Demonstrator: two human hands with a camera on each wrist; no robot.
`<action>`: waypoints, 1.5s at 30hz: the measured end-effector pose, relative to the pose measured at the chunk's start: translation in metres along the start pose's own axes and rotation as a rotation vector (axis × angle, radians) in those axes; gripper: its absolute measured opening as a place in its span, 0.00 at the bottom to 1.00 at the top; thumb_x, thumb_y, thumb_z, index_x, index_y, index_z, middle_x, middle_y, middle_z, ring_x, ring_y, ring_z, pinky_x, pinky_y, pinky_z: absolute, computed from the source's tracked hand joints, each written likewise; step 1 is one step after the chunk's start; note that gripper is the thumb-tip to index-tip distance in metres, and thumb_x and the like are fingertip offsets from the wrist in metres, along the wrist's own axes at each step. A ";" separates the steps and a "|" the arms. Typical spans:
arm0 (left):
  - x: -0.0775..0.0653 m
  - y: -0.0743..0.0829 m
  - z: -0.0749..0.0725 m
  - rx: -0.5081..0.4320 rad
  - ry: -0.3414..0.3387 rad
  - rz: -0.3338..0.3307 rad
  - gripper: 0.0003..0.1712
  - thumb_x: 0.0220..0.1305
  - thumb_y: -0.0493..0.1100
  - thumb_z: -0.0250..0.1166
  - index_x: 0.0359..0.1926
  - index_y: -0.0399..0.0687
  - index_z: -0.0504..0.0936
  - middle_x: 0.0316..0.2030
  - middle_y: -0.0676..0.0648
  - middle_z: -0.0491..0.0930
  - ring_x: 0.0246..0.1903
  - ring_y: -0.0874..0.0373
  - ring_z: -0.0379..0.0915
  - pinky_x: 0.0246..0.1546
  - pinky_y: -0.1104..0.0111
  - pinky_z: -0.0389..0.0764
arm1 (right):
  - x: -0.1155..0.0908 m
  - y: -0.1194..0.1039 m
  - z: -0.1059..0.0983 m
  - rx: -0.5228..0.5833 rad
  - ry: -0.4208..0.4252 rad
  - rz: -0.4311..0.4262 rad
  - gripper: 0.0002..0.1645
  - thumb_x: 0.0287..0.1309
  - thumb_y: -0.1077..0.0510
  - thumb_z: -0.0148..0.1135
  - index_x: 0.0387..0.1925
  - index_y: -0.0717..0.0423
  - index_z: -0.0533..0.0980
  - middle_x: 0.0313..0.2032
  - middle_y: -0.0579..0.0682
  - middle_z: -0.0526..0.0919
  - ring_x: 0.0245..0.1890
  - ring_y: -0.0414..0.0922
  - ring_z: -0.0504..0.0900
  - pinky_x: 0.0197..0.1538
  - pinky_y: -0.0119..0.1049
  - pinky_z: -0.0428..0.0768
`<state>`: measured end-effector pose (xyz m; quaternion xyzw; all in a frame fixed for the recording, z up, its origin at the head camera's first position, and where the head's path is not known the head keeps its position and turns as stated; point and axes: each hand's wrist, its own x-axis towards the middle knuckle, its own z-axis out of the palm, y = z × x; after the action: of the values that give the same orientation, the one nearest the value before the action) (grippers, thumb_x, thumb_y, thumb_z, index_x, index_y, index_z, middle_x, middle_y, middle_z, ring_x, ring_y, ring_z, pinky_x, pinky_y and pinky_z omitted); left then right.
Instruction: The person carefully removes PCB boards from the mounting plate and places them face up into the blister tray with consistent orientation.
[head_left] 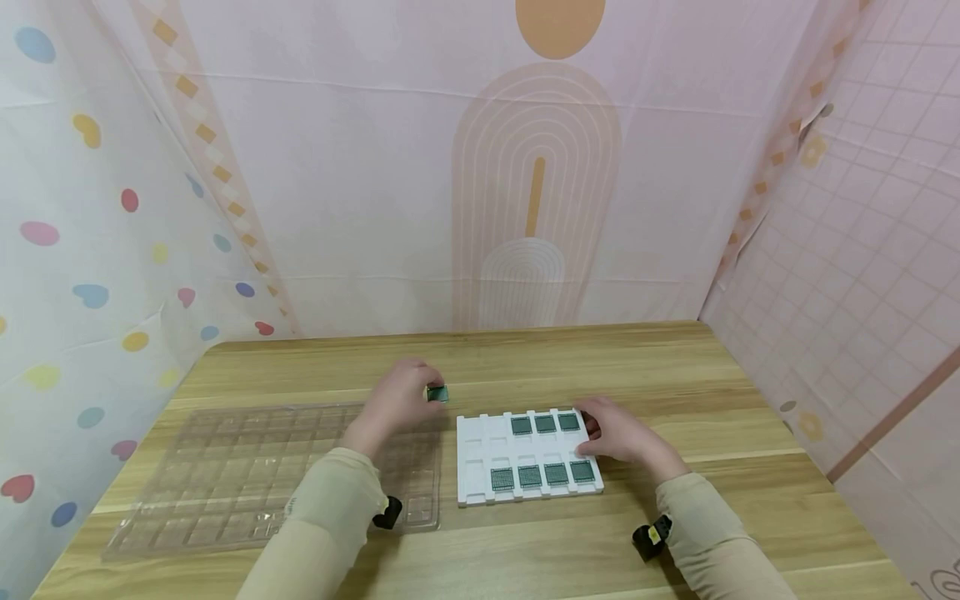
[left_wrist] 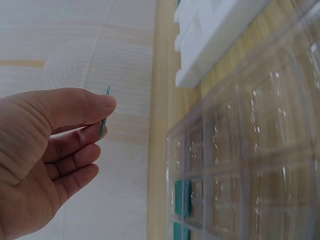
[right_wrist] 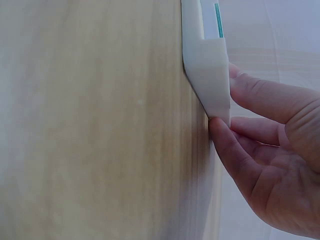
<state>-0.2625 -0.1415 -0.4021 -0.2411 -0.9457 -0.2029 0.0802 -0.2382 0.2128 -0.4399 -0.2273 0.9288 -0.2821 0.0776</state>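
A thin green circuit board point(head_left: 438, 393) is pinched between the thumb and fingers of my left hand point(head_left: 397, 400), raised beyond the far right corner of the clear tray. The left wrist view shows this board point(left_wrist: 103, 129) edge-on. My right hand point(head_left: 621, 433) holds the right edge of a white foam tray point(head_left: 474, 450), thumb on top and fingers at its side. In that tray, three green boards point(head_left: 545, 424) sit along the far row and several point(head_left: 529, 476) along the near row. Part of the tray's right edge is hidden by the right hand.
A clear plastic compartment tray point(head_left: 217, 475) lies flat at the left, partly behind the left forearm. Near its edge, green boards point(left_wrist: 182, 198) show in compartments in the left wrist view. The wooden table point(head_left: 637, 358) meets hanging patterned cloth point(head_left: 360, 208) at the back.
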 end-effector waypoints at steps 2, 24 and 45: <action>0.000 -0.003 0.000 0.015 -0.001 -0.001 0.06 0.52 0.35 0.72 0.33 0.41 0.86 0.34 0.48 0.81 0.39 0.50 0.74 0.44 0.57 0.77 | 0.000 0.000 0.000 0.001 0.001 -0.002 0.42 0.50 0.63 0.76 0.63 0.74 0.66 0.54 0.65 0.74 0.42 0.49 0.79 0.45 0.39 0.79; -0.004 -0.027 0.013 0.093 -0.066 -0.028 0.11 0.53 0.36 0.75 0.38 0.39 0.86 0.37 0.45 0.81 0.43 0.48 0.74 0.47 0.56 0.78 | 0.002 0.003 0.001 -0.001 0.011 -0.011 0.42 0.49 0.64 0.76 0.63 0.75 0.67 0.53 0.63 0.75 0.42 0.48 0.78 0.44 0.38 0.79; 0.001 -0.036 0.022 0.120 -0.114 -0.040 0.11 0.52 0.36 0.75 0.38 0.40 0.87 0.35 0.47 0.81 0.41 0.49 0.75 0.48 0.55 0.78 | 0.001 -0.001 0.001 0.033 0.002 0.009 0.43 0.49 0.63 0.76 0.63 0.74 0.66 0.51 0.61 0.75 0.42 0.48 0.79 0.45 0.37 0.80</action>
<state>-0.2817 -0.1605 -0.4339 -0.2282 -0.9638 -0.1332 0.0366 -0.2389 0.2110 -0.4408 -0.2214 0.9251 -0.2973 0.0820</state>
